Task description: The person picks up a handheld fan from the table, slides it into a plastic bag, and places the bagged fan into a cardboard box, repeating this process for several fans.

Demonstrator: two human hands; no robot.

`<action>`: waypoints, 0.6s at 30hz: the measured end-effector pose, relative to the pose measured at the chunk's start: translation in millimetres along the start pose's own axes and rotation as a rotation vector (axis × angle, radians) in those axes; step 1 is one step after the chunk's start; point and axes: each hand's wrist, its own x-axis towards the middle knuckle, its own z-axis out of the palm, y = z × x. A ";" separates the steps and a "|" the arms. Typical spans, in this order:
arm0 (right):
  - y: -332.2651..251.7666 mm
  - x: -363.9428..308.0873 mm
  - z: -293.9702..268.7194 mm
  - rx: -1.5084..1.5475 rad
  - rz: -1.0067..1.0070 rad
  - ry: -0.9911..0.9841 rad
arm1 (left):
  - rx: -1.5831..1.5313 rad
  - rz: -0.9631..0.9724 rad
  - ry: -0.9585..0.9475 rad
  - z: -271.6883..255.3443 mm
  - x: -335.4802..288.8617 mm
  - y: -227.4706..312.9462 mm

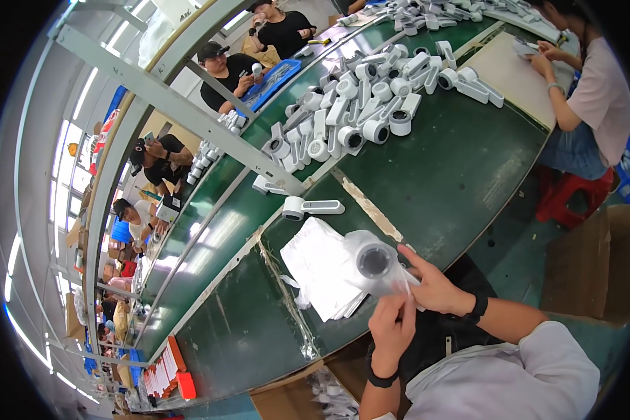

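Observation:
Between my hands is a white handheld device point(374, 262) with a round head and a dark round opening, inside a translucent plastic bag point(357, 245). My right hand point(437, 285) is closed around its handle end, with the thumb along the bag. With pinched fingers, my left hand point(392, 327) grips the bag near its lower edge. Beneath the device's head lies a stack of flat white bags point(318, 269) on the green table point(441, 175). A similar device point(313, 208) with a grey-striped handle lies just beyond the stack.
A large heap of the same devices point(357, 105) covers the far middle of the table. A metal post point(245, 154) rises beside it. Below the near edge stands an open cardboard box point(290, 399). A co-worker point(595, 105) sits at the right; an orange-red bin point(175, 357) is at lower left.

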 end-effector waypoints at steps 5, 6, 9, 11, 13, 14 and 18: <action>8.6 8.1 1.1 0.189 -0.093 0.088 | -0.168 -0.021 -0.098 -11.9 -9.3 -3.3; 7.4 8.1 3.3 0.157 -0.172 0.091 | -0.406 -0.295 0.007 -13.1 -25.0 -16.2; 11.4 7.5 5.5 0.085 -0.210 0.085 | -0.638 -0.421 0.293 -5.3 -18.1 -28.2; 7.1 1.7 17.6 0.025 -0.241 0.111 | -0.742 -0.534 0.162 4.2 -25.3 -42.5; 5.2 -2.5 23.0 -0.037 -0.270 0.127 | -0.926 -0.656 0.106 14.4 -30.2 -41.0; 6.0 -4.5 21.8 -0.243 -0.288 0.151 | -0.934 -0.658 0.060 16.3 -32.1 -42.5; -10.8 -6.4 27.0 -0.495 -0.450 0.242 | -1.107 -0.733 0.068 5.7 -35.8 -46.8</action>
